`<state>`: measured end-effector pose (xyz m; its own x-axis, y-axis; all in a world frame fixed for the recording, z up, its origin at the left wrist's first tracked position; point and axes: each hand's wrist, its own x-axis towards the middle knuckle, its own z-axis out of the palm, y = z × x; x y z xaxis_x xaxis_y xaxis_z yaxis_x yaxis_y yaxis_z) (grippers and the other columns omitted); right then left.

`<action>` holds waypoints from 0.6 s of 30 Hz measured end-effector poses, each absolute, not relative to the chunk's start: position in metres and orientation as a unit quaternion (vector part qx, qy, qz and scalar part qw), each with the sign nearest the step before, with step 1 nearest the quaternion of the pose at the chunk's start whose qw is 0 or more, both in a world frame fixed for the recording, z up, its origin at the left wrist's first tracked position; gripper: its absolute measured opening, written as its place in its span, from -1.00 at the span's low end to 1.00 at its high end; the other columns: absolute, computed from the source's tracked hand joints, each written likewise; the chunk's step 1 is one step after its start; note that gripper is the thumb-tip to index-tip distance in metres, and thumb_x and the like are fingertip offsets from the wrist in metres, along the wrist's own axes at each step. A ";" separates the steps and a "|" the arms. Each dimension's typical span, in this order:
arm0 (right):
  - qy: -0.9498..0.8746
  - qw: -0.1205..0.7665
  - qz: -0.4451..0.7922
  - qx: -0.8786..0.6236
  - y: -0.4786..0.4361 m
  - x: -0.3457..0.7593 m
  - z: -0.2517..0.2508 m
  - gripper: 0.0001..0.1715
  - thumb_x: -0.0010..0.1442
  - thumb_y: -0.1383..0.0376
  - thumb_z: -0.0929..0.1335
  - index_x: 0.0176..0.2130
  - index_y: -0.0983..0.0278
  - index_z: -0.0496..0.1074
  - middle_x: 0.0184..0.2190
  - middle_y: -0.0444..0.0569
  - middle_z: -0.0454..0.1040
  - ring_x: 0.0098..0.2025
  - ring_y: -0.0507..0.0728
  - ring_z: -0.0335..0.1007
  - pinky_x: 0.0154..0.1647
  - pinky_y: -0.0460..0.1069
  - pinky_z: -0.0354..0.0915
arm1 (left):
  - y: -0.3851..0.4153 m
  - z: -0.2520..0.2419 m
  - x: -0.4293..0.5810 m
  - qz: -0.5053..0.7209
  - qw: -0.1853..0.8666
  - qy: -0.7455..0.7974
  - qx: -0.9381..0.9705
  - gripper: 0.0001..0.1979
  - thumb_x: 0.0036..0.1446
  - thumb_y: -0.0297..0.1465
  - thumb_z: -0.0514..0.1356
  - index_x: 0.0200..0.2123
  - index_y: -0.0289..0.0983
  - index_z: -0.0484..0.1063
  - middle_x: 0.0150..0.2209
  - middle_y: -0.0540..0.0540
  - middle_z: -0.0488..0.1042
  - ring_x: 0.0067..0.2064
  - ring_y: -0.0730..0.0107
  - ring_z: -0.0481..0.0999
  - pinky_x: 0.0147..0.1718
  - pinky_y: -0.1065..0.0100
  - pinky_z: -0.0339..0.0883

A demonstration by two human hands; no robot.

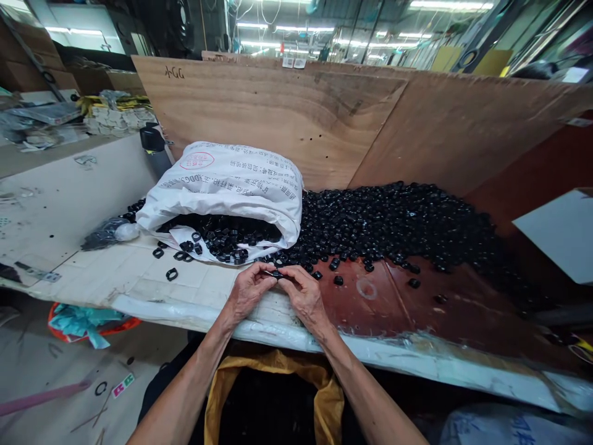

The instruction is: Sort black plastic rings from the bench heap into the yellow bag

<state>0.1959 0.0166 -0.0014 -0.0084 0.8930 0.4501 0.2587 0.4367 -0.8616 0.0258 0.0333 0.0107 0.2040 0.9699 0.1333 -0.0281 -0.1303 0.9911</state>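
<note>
At the front of the worktable, my left hand (249, 290) and my right hand (306, 298) meet fingertip to fingertip. Between them they pinch a small black plastic piece (277, 274), partly covered by the fingers. Just behind the hands lies a white woven sack (231, 179) on its side, its mouth facing me and black ring-shaped pieces (227, 241) spilling out. A large heap of similar black pieces (389, 222) spreads to the right of the sack. A few loose rings (172, 274) lie left of my hands.
A plywood board (278, 105) stands upright along the table's back. Below the front edge, between my forearms, hangs an open yellow bag (215, 395) with a dark inside. A dark bottle (155, 148) stands behind the sack. An orange-rimmed basket (134, 322) sits below left.
</note>
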 end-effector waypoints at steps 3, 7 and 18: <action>-0.658 0.553 0.277 -0.429 0.016 0.197 0.000 -0.81 0.27 0.32 0.36 -0.15 0.24 0.59 -0.17 0.04 0.57 -0.11 0.15 0.52 -0.05 0.04 0.43 | 0.033 0.010 0.026 0.488 0.497 0.404 0.593 -0.75 0.06 -0.36 0.35 -0.17 -0.31 0.53 -0.23 -0.09 0.59 -0.27 0.38 0.57 -0.20 0.34 0.49; -0.633 0.551 0.288 -0.461 0.016 0.197 -0.004 -0.78 0.27 0.25 0.38 -0.09 0.24 0.55 -0.21 0.01 0.57 -0.19 0.13 0.53 -0.15 0.00 0.45 | 0.033 0.010 0.027 0.495 0.461 0.395 0.622 -0.79 0.11 -0.37 0.32 -0.17 -0.30 0.55 -0.18 -0.13 0.59 -0.18 0.32 0.58 -0.13 0.30 0.49; -0.638 0.506 0.303 -0.495 0.012 0.195 0.002 -0.71 0.33 0.15 0.28 -0.11 0.25 0.50 -0.51 -0.14 0.47 -0.52 0.05 0.40 -0.48 -0.10 0.30 | 0.035 0.003 0.029 0.484 0.472 0.384 0.629 -0.80 0.16 -0.36 0.30 -0.14 -0.28 0.53 -0.16 -0.11 0.57 -0.19 0.34 0.57 -0.13 0.33 0.49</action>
